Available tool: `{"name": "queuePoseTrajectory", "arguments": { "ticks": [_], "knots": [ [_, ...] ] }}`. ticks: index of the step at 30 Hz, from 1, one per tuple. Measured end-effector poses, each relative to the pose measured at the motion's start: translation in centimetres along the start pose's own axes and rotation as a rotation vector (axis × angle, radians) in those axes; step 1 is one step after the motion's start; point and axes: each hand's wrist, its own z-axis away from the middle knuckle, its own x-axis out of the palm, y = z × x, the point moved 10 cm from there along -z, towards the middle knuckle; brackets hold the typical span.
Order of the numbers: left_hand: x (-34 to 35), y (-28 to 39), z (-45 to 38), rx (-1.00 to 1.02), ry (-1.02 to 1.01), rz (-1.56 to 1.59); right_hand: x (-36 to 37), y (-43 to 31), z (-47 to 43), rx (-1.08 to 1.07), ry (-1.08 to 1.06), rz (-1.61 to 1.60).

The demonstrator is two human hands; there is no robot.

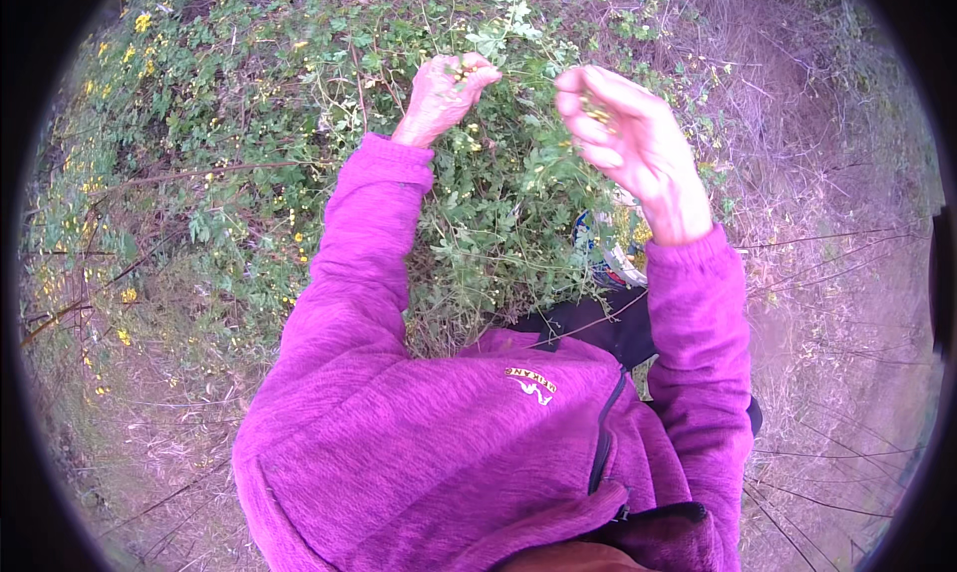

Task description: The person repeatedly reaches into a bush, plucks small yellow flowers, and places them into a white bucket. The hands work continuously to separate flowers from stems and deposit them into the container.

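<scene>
Low green plants with lobed leaves and small yellow buds (pixel 516 176) spread before me. Over them, my left hand (pixel 451 86) is closed around several small yellow buds, which show between its curled fingers near a pale leafy sprig (pixel 508 30). To the right, my right hand (pixel 628 131) is raised with its palm partly turned up and its fingers curled. Small yellow-green buds (pixel 598 114) lie within those fingers. The two hands are apart from each other. Slight blur hides exactly how many buds each hand holds.
A container or bag with printed colours (pixel 609 262), partly hidden by leaves and my right sleeve, holds yellow buds. Thin bare twigs (pixel 247 167) cross the plants at the left. Dry grass (pixel 807 198) covers the ground at the right. Yellow flowers (pixel 142 23) grow at the upper left.
</scene>
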Motion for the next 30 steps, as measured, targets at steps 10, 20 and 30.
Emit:
{"name": "queuePoseTrajectory", "arguments": {
  "ticks": [10, 20, 30],
  "knots": [
    [-0.5, 1.8, 0.5, 0.225, 0.071, -0.171, -2.7, 7.8, -7.3, 0.283, 0.206, 0.13],
    [0.8, 0.5, 0.1, 0.15, -0.176, 0.215, -2.3, 7.0, -9.0, 0.07, 0.282, 0.153],
    [1.8, 0.9, 0.6, 0.179, -0.213, -0.061, -0.9, 7.9, -9.2, 0.226, 0.236, 0.569]
  ]
}}
